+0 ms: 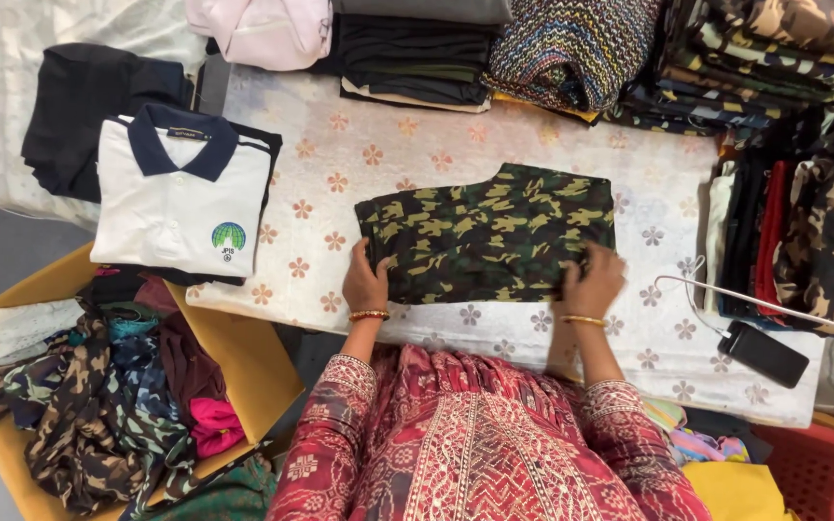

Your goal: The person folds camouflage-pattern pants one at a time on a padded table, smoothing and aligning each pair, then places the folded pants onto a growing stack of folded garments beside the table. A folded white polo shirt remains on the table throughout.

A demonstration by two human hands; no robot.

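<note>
A folded camouflage garment (487,233) is lying in the middle of the flower-patterned table cover (378,145), and its near edge is being pinched at the two lower corners by the left hand (365,283) and the right hand (594,282), fingers closed over the cloth. It is judged to be light, soft and limp, so it is best taken at corners or folded edges where the layers are kept together. A yellow bin (243,347) at the left is being filled by a loose heap of crumpled clothes (98,396), while a red basket (808,468) at the right is seen only in part, its contents not being shown.
</note>
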